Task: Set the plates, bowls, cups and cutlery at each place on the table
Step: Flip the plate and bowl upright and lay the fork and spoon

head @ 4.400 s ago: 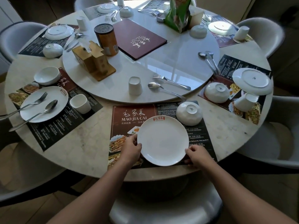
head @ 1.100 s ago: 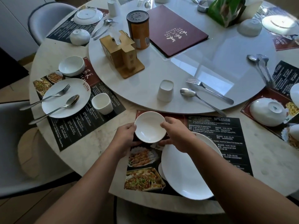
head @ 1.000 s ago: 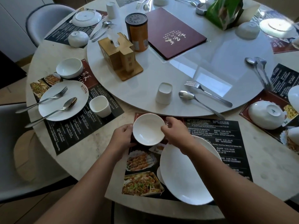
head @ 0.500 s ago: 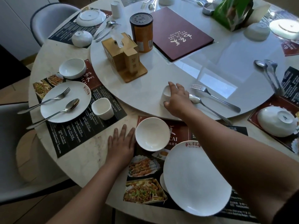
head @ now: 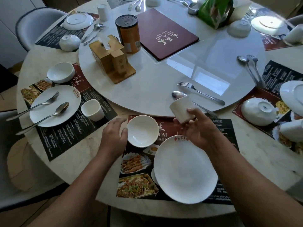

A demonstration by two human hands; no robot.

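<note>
Roughly, one place looks finished and a second is half done. To the left of the round white glossy turntable (head: 164, 76), a white plate (head: 70, 99) carries a fork and spoon, with an upright white bowl (head: 60, 72) and an upright white cup (head: 92, 109) by it.

On the near side of the turntable, a dark printed paper placemat (head: 227, 128) already bears a large round white dinner plate (head: 185, 169) and a small round white ceramic bowl (head: 142, 131), both right way up. What is left here, I judge, is the cup and the cutlery: a steel fork (head: 200, 93) and a steel spoon (head: 177, 95) lie on the turntable's near edge.

The places to the right of the turntable and beyond it look unset, with bowls turned upside down.

The right hand (head: 196, 128) grips a small white handleless ceramic cup (head: 181, 110), tilted, in the air over the turntable's near rim. The left hand (head: 114, 135) holds nothing, its fingers loose, just beside the small bowl's left rim; whether it touches the bowl I cannot tell.
</note>
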